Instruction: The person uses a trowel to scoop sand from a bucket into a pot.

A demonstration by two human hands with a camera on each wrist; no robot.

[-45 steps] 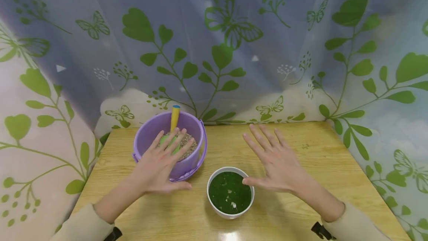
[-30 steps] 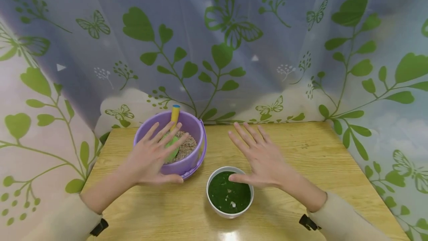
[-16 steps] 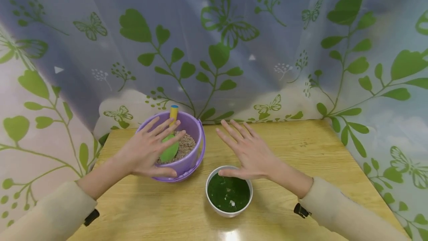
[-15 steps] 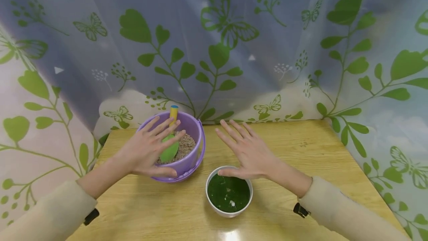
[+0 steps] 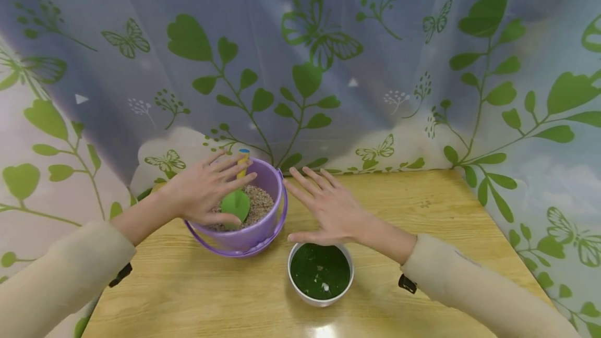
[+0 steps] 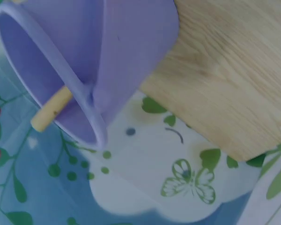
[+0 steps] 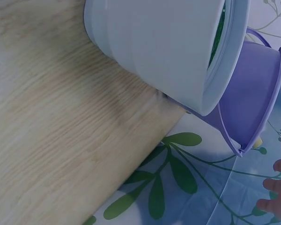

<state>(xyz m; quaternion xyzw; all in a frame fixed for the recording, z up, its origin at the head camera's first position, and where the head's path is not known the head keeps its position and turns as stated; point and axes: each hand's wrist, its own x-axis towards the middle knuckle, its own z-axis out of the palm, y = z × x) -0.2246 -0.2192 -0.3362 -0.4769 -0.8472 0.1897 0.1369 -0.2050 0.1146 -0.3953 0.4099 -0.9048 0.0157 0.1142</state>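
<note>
A person's two bare hands, in beige sleeves [image 5: 474, 280], hang palm down above a light yellow wood-grain table [image 5: 211, 301]. The left hand [image 5: 202, 189] has its fingers spread wide and apart, over a round purple plastic bucket [image 5: 253, 236] at the table's far left. In the bucket lie small tan-brown grains [image 5: 260, 202] and a scoop with a rounded green blade [image 5: 236, 205] and a blue-tipped yellow handle that slants up past the far rim. The right hand [image 5: 326, 210] also has its grip wide, fingers fanned, near the far side of a round white bowl [image 5: 321, 302]. The bowl stands upright, nearer the person and right of the bucket, filled with dark green contents [image 5: 321, 270] and pale specks. Behind hangs a blue-grey curtain [image 5: 258, 9] printed with green leaves and butterflies
</note>
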